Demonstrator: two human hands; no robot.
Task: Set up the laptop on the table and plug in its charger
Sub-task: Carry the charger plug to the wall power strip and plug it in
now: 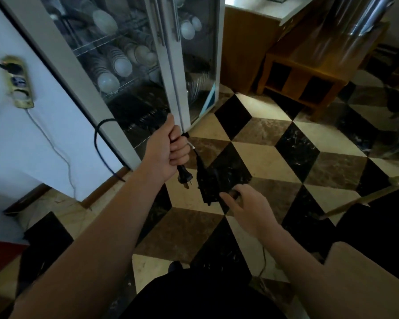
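Left hand [171,146] fisted around charger cord [195,151], plug [184,180] dangling at 6 o'clock. Right hand [247,203] fingers spread, touching power brick [209,184] mid-air above floor. Cord floppy, brick dense; hold plug body. Wall power strip [17,82] at 9 o'clock.

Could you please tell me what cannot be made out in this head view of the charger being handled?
- Laptop and table: not in view.
- Charger brick: black against a black floor tile, outline unclear.
- Left hand grip: curled fingers hide the cable.
- Power strip: free sockets blurred.
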